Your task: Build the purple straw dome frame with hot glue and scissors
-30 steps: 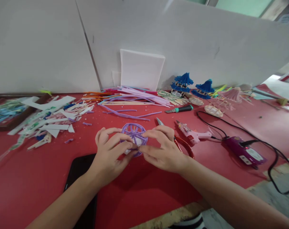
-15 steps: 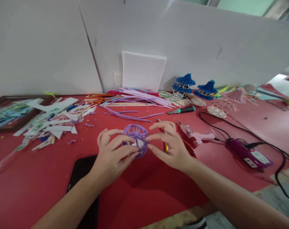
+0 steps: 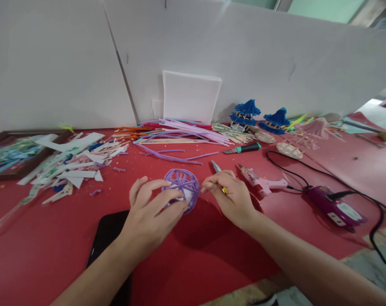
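Note:
A round openwork frame of purple pipe cleaners (image 3: 181,180), with something white inside, is held up over the red table by my left hand (image 3: 157,204). The thumb and fingers of that hand close on its left and lower side. My right hand (image 3: 229,196) is just right of the frame and apart from it, thumb and fingertips pinched together. Whether anything thin is between them I cannot make out. Under the right hand lies a tool with a pointed silver blade (image 3: 216,166) and a yellow part, mostly hidden.
A pink glue gun (image 3: 266,185), a purple power strip (image 3: 335,208) and cables lie right. Behind are a utility knife (image 3: 244,148), loose pipe cleaners (image 3: 196,131) and blue-roofed models (image 3: 245,112). Scraps (image 3: 81,163) lie left, a black phone (image 3: 108,236) under my left arm.
My right hand has come away from the purple frame, and its spread fingers are now pinched together. My left hand keeps its hold, with the frame almost in place.

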`<state>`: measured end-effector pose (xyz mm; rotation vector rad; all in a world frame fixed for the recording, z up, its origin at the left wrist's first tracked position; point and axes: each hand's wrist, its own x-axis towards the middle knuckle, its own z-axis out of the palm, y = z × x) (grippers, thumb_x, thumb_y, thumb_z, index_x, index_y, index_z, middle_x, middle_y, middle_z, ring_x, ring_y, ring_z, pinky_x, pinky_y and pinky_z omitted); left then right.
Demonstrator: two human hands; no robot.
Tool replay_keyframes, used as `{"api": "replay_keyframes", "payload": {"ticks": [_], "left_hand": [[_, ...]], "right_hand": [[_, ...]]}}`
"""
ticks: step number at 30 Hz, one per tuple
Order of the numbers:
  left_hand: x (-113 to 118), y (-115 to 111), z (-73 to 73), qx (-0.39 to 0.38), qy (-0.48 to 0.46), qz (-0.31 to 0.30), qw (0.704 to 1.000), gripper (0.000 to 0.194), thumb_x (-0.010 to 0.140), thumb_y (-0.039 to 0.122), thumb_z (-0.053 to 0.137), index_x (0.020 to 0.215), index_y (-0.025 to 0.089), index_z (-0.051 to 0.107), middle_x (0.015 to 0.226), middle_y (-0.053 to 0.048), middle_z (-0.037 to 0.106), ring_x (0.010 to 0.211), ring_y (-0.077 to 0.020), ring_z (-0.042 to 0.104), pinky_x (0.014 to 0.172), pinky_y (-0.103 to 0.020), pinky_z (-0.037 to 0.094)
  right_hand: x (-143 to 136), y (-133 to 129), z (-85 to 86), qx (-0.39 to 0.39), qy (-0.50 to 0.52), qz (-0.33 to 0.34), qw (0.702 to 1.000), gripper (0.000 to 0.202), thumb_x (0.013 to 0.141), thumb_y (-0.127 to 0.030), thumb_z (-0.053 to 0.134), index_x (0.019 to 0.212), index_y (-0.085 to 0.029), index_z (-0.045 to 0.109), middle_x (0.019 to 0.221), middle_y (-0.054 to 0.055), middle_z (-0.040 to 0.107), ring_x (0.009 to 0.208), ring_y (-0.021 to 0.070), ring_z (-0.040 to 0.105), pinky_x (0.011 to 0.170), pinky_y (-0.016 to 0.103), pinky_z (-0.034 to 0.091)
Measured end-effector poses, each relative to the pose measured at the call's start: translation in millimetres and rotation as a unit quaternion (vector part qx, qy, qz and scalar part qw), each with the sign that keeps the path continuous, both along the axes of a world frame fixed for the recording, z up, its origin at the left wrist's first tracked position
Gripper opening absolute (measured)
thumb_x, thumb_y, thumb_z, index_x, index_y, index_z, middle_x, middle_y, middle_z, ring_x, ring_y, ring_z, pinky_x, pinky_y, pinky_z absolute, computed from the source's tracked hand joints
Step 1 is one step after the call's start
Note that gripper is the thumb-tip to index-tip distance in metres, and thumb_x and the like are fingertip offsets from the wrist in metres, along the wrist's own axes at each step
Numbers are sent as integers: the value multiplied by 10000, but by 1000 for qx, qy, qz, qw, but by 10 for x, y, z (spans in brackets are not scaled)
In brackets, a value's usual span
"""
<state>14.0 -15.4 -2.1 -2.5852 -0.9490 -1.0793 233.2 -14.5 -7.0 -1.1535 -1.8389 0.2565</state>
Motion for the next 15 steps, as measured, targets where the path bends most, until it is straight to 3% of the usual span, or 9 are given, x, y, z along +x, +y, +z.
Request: {"api": "replay_keyframes", "payload": {"ticks": [3,5,8,15], "left_hand": [[-16,33,-15,-23,-3,3,1000,147,890,210,574,873,322,667,954,40,722,1051,-260,527,1025,-529,281],[-23,48,-17,-39,0,6,999,147,886,213,572,880,325,666,959,29,720,1057,-269,524,1016,-539,288],[-12,41,4,-33,3,10,999,120,873,215,588,893,308,661,930,26,727,1039,-258,548,1038,-532,281],[8,21,41,-8,2,16,1000,89,872,224,599,869,297,649,872,51,738,998,-236,584,1041,-486,280]], "right_hand": [[17,-5,25,20,-29,18,999,204,935,-262,532,779,-209,653,745,10,688,743,163,620,793,348,427],[22,-6,25,46,-77,34,995,115,903,-267,588,907,-218,691,916,43,690,881,193,603,849,382,407],[13,-9,12,74,-148,54,985,162,894,-225,592,1012,-246,700,1092,54,668,1032,223,545,895,411,375],[-41,-51,10,105,-171,83,976,199,914,-136,520,966,-229,688,955,28,707,967,195,553,836,378,379]]}}
